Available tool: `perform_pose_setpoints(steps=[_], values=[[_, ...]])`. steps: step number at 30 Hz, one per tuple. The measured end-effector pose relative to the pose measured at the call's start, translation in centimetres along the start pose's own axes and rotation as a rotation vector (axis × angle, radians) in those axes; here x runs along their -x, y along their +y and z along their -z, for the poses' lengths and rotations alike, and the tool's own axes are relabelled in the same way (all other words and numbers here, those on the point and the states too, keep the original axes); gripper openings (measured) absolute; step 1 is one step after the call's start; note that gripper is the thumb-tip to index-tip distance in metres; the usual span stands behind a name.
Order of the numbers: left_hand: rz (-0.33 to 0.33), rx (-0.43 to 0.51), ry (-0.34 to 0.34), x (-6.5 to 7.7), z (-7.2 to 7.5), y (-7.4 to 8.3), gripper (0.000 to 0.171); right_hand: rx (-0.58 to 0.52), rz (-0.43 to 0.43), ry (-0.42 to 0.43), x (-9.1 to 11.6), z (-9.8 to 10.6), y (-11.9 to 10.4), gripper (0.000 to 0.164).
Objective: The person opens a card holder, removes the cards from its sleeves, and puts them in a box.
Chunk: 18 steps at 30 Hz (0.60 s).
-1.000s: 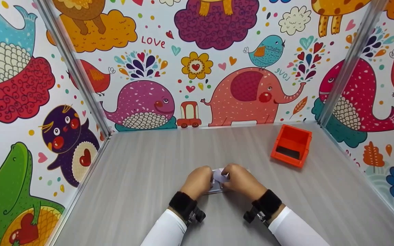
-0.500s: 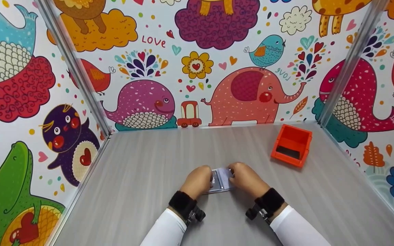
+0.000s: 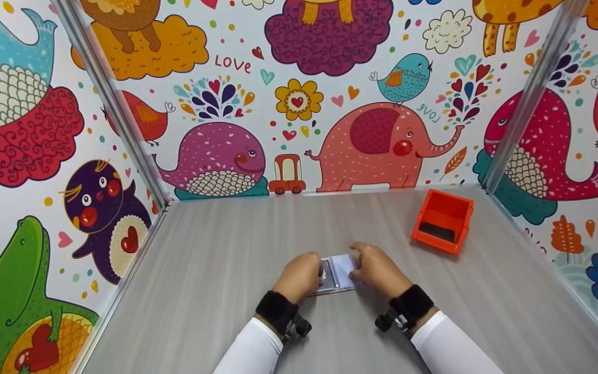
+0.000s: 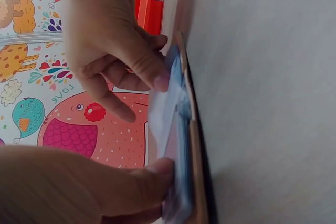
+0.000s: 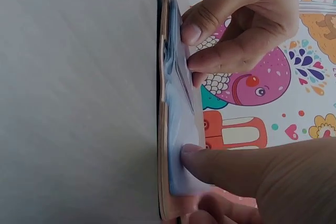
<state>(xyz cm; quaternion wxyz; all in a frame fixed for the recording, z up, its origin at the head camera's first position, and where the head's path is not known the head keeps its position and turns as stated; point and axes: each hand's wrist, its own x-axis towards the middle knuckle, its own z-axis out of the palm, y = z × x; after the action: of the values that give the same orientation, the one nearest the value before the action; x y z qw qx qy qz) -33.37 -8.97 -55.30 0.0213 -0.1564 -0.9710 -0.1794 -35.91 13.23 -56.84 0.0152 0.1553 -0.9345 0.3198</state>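
A small card holder with clear plastic sleeves (image 3: 344,269) lies spread flat on the table, its cover tan at the edge (image 5: 164,166). A dark card with pale marks (image 3: 327,274) shows on its left side. My left hand (image 3: 299,274) holds that left side, thumb and fingers at the sleeves, as the right wrist view shows. On the right side, the thumb of my right hand (image 3: 379,270) presses a whitish sleeve (image 5: 184,129). The other fingers of that hand are spread loosely in the left wrist view, near the holder's far end.
An orange-red bin (image 3: 442,221) with a dark patch inside stands at the back right of the grey wood-grain table (image 3: 216,249). Walls printed with cartoon animals (image 3: 377,150) enclose the table at the back and sides.
My right hand has turned a sleeve over to the right, moved rightward and loosened its fingers. The whitish right side now shows more. My left hand has stayed in place.
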Motion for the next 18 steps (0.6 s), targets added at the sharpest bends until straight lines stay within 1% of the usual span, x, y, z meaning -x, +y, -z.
perform_pose_setpoints(steps=[3, 5, 8, 13, 16, 18], values=[[-0.009, -0.009, 0.003, 0.0, 0.0, 0.0, 0.029, 0.037, 0.083, 0.008, 0.1, -0.2, -0.3, 0.048], [-0.017, -0.015, 0.004, 0.0, 0.0, 0.0, 0.028, 0.047, 0.156, 0.004, 0.2, -0.2, -0.6, 0.04], [-0.026, -0.023, 0.005, 0.0, 0.0, 0.0, 0.026, 0.011, 0.224, -0.022, 0.3, -0.2, -0.9, 0.034], [-0.026, -0.012, 0.001, 0.0, 0.0, 0.0, 0.027, -0.066, 0.269, -0.064, 0.3, -0.5, -1.1, 0.026], [-0.029, 0.009, -0.001, 0.1, 0.0, -0.1, 0.028, -0.097, 0.262, -0.086, 0.3, -0.8, -1.0, 0.023], [-0.033, 0.014, -0.001, 0.1, 0.0, -0.1, 0.029, -0.116, 0.242, -0.1, 0.2, -0.9, -0.9, 0.023]])
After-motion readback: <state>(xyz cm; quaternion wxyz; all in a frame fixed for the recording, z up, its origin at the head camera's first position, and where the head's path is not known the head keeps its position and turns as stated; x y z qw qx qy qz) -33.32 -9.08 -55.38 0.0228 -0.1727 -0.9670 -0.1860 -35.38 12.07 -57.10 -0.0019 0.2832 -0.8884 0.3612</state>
